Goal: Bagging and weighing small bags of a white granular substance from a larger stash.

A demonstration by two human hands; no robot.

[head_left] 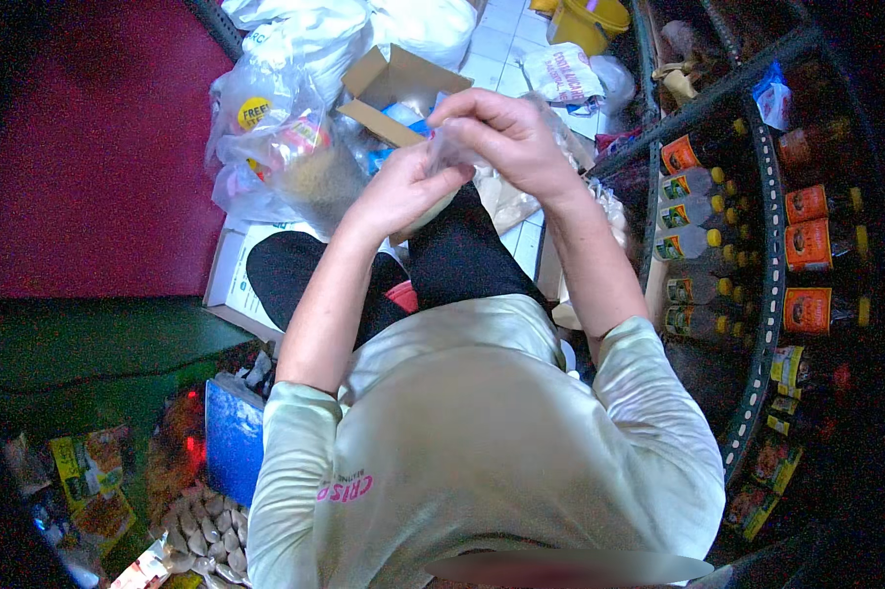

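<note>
A small clear plastic bag point(450, 151) is between my two hands, above my lap. My left hand point(406, 184) grips its lower part, with the thumb pressed across it. At the bag's upper end, the thumb and fingertips of my right hand point(498, 140) are pinched together on the plastic. Something pale shows below my left hand, mostly hidden by it; I cannot tell whether it is the bag's filling. Just beyond my hands stands an open cardboard box point(383, 129) with blue and clear plastic inside.
Large clear plastic bags of goods point(266, 147) lie at the left, beside a white box point(229, 272). Metal shelving point(770, 221) with bottles point(685, 213) runs along the right. A yellow bucket point(590, 26) stands on the tiled floor beyond. A blue object point(233, 434) is near my left elbow.
</note>
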